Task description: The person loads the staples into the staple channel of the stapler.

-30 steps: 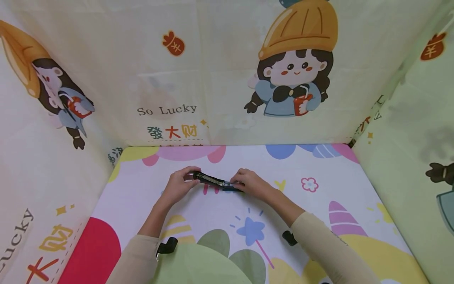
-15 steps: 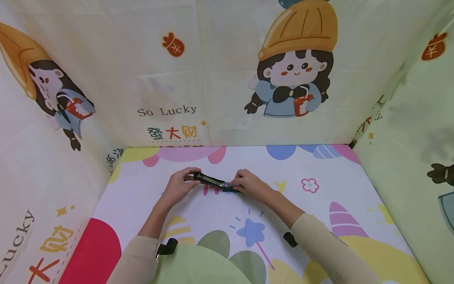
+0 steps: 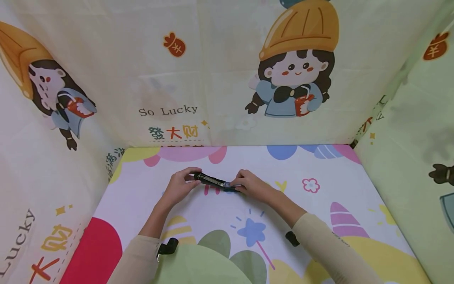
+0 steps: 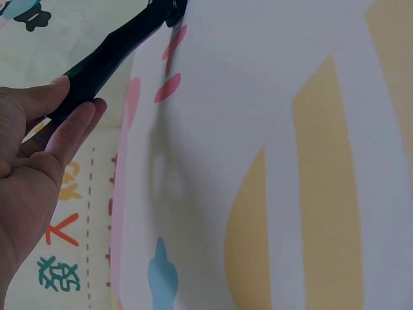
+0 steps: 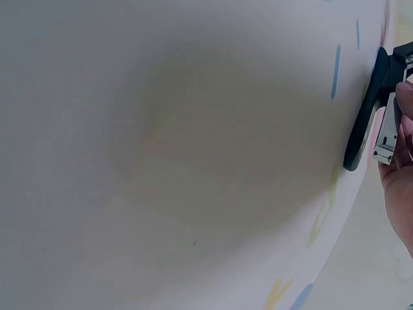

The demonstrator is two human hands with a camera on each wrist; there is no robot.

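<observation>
A black stapler [image 3: 212, 180] is spread wide, its top arm swung out to the left, over the far middle of the table. With thumb and fingers, my left hand [image 3: 178, 186] pinches the outer end of that arm. The left wrist view shows the dark stapler arm [image 4: 111, 61] slanting up from the fingers. At the hinge side, my right hand [image 3: 252, 185] grips the metal staple rail [image 5: 388, 129], with the thumb along it. Below the rail, the black base [image 5: 362, 126] stands apart from it at an angle. Part of the stapler is hidden behind the right fingers.
A patterned cloth [image 3: 294, 173] covers the table. Printed fabric walls [image 3: 227, 79] rise at the back and both sides. Black wrist mounts [image 3: 168, 246] jut from beside both sleeves.
</observation>
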